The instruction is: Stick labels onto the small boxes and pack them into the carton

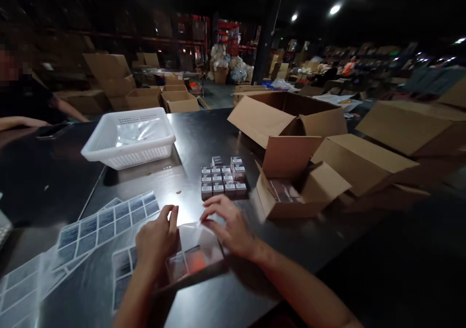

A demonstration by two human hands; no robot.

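While a second person's forearm (22,122) rests on the far left edge of the dark worktable (189,134), a worker's 2 bare hands meet over a clear plastic sleeve (198,250) lying flat near the table's front edge. Fingers of the left hand (157,238) are loosely curled, with thumb and forefinger raised at the sleeve's upper left corner; whether they actually pinch the film cannot be told. Spread and bent, the right hand (228,226) presses its fingertips down on the sleeve's top edge, gripping nothing else. Inside the sleeve, a small reddish box (196,261) shows through the plastic, beside a paler panel under the left wrist. Just beyond the hands stands a tight block of small boxes (224,180), stacked in rows. To its right, an open cardboard carton (298,192) lies on its side with more small packs visible inside, and larger open cartons (287,117) sit behind it. Sheets of printed labels (105,223) fan out across the table to the left, 1 partly under the left forearm. Farther back on the left sits a white plastic basket (129,139) holding clear film. Warehouse shelving and piled boxes fill the dim background under ceiling lights.
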